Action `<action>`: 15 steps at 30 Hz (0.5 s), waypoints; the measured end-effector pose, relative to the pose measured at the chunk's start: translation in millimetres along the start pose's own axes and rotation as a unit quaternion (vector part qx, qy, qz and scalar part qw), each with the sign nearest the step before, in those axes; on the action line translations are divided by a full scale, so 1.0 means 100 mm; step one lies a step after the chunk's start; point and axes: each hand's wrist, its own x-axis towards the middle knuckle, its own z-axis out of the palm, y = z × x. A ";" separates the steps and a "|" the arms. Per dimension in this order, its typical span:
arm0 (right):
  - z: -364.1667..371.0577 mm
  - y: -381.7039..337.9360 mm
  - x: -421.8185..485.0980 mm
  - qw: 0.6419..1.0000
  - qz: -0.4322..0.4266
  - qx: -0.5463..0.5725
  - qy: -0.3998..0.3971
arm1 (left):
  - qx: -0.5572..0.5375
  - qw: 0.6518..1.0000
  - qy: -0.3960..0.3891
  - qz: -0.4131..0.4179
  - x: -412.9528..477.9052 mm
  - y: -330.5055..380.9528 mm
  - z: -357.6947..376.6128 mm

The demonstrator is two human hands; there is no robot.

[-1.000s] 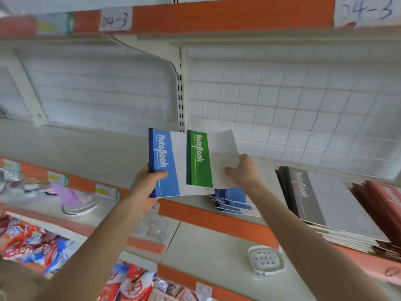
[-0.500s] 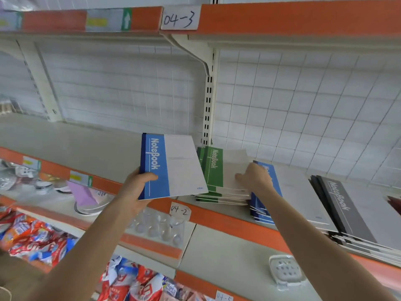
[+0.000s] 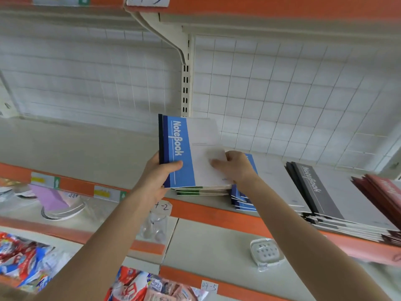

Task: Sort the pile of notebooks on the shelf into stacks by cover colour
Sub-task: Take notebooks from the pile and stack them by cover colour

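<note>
Now, in the head view, the right grip (image 3: pixel 236 168) has come off the green stack (image 3: pixel 195 191) on the shelf (image 3: pixel 86 144), its green cover delivered. The left grip (image 3: pixel 156 177) clasps the blue notebook (image 3: pixel 182 148) by its spine, above that stack. The right grip's blurred fingers lie on its cover; whether they pinch or merely touch, I cannot tell. Its place is probably the blue stack (image 3: pixel 243 203) just beside.

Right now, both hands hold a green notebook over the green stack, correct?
No. The head view shows a blue notebook, not a green one; the left hand and right hand do hold it over the green stack.
</note>
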 end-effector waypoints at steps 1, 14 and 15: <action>-0.05 0.04 0.00 1.000 -0.002 -0.016 0.022 | -0.003 1.000 -0.007 -0.001 0.01 -0.02 0.07; -1.12 0.60 -0.13 0.962 0.065 -0.173 0.203 | 0.009 0.996 -0.066 -0.051 0.03 -0.23 0.70; -1.19 0.64 -0.14 0.956 0.076 -0.195 0.207 | 0.011 0.996 -0.067 -0.049 0.03 -0.24 0.71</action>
